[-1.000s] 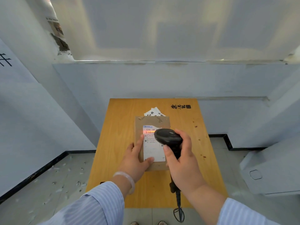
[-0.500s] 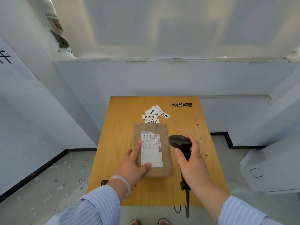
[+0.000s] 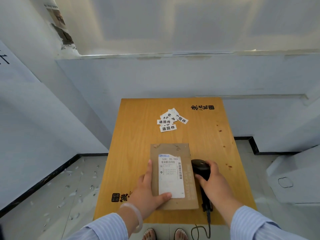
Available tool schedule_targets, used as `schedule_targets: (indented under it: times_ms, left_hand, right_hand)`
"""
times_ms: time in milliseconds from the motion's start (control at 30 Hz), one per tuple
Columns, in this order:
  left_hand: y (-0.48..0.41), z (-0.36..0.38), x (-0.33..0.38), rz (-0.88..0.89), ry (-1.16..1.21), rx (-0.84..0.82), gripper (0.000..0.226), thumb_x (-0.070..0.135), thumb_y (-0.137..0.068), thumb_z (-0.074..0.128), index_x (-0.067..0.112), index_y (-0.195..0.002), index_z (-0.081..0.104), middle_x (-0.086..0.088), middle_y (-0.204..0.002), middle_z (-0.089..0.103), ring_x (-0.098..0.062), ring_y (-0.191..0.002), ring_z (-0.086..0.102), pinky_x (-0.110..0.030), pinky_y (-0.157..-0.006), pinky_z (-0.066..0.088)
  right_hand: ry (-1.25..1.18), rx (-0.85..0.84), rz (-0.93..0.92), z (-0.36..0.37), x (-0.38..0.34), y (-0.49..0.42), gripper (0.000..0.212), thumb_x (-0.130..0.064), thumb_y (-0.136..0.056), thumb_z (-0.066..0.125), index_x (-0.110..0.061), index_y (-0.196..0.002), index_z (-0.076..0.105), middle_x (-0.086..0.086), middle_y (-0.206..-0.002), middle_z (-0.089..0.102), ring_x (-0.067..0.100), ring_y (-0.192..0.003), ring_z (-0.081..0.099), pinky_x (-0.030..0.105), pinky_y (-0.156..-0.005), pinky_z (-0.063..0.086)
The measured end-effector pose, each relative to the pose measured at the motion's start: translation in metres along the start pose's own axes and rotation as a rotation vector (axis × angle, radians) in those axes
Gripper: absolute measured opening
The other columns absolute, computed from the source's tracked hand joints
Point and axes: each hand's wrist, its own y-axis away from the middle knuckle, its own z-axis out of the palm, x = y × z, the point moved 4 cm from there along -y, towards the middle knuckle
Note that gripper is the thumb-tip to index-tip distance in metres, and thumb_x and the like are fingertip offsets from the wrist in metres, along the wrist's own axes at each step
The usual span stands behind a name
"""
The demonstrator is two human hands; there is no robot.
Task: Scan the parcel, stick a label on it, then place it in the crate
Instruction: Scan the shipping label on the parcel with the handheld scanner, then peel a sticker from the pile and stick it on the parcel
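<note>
A flat brown cardboard parcel with a white shipping label lies near the front of the wooden table. My left hand holds the parcel's left edge, thumb across the label's lower corner. My right hand grips a black barcode scanner, which rests low on the table just right of the parcel. A small pile of white printed stickers lies farther back on the table. No crate is visible.
The scanner's cable hangs off the table's front edge. A white box-like unit stands to the right of the table. Paper scraps litter the floor on the left. Walls close in behind and to the left.
My right hand has moved the scanner from above the label down to the table at the parcel's right. The parcel now sits nearer the front edge, uncovering the stickers.
</note>
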Motion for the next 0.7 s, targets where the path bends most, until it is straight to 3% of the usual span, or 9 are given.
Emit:
schedule_targets:
  times_ms: [133, 200, 267, 400, 567, 700]
  left_hand:
    - [-0.008, -0.011, -0.003, -0.015, 0.079, -0.013, 0.115, 0.079, -0.060, 0.058, 0.055, -0.135, -0.025, 0.006, -0.148, 0.025, -0.015, -0.118, 0.044, -0.034, -0.094, 0.041]
    - [-0.017, -0.029, 0.000, -0.011, 0.146, 0.045, 0.102, 0.081, -0.064, 0.048, 0.048, -0.144, -0.006, 0.006, -0.150, 0.025, -0.017, -0.123, 0.044, -0.037, -0.097, 0.042]
    - [-0.034, -0.055, 0.005, 0.022, 0.207, 0.175, 0.082, 0.073, -0.073, 0.044, 0.042, -0.145, 0.020, 0.004, -0.146, 0.034, -0.009, -0.115, 0.046, -0.032, -0.093, 0.041]
    - [-0.086, -0.101, 0.021, 0.090, 0.114, 0.348, 0.039, 0.040, -0.092, 0.052, 0.032, -0.130, 0.050, 0.004, -0.129, 0.050, 0.001, -0.096, 0.052, -0.023, -0.080, 0.040]
    - [-0.159, -0.100, 0.036, 0.099, 0.002, 0.167, 0.024, 0.026, -0.091, 0.056, 0.028, -0.114, 0.063, 0.009, -0.104, 0.062, -0.007, -0.089, 0.058, -0.019, -0.068, 0.040]
    - [-0.201, -0.083, 0.041, 0.119, -0.133, 0.108, 0.023, 0.029, -0.091, 0.056, 0.030, -0.112, 0.064, 0.008, -0.098, 0.062, -0.011, -0.085, 0.056, -0.021, -0.072, 0.037]
  right_hand:
    - [0.025, -0.056, 0.029, -0.003, -0.003, -0.003, 0.074, -0.061, -0.081, 0.059, -0.038, -0.140, 0.020, -0.005, -0.111, 0.062, 0.013, -0.085, 0.058, 0.027, -0.064, 0.048]
    - [0.064, -0.049, 0.035, -0.014, -0.004, -0.002, 0.073, -0.069, -0.081, 0.049, -0.040, -0.142, 0.020, -0.004, -0.118, 0.061, 0.015, -0.095, 0.060, 0.029, -0.066, 0.048]
    - [0.119, -0.008, 0.012, -0.032, -0.007, -0.002, 0.067, -0.070, -0.083, 0.039, -0.039, -0.140, 0.027, -0.003, -0.117, 0.060, 0.016, -0.098, 0.060, 0.033, -0.072, 0.052]
    - [0.162, 0.033, -0.051, -0.057, -0.029, -0.032, 0.046, -0.049, -0.094, 0.043, -0.028, -0.135, 0.046, 0.001, -0.121, 0.058, 0.017, -0.102, 0.057, 0.039, -0.087, 0.052]
    - [0.208, -0.058, -0.201, -0.043, -0.075, -0.094, 0.031, -0.028, -0.098, 0.048, -0.022, -0.126, 0.060, 0.005, -0.129, 0.055, 0.020, -0.113, 0.055, 0.032, -0.098, 0.042]
    - [0.258, -0.125, -0.255, -0.018, -0.094, -0.129, 0.033, -0.026, -0.097, 0.047, -0.024, -0.128, 0.059, 0.004, -0.131, 0.054, 0.020, -0.117, 0.053, 0.029, -0.099, 0.038]
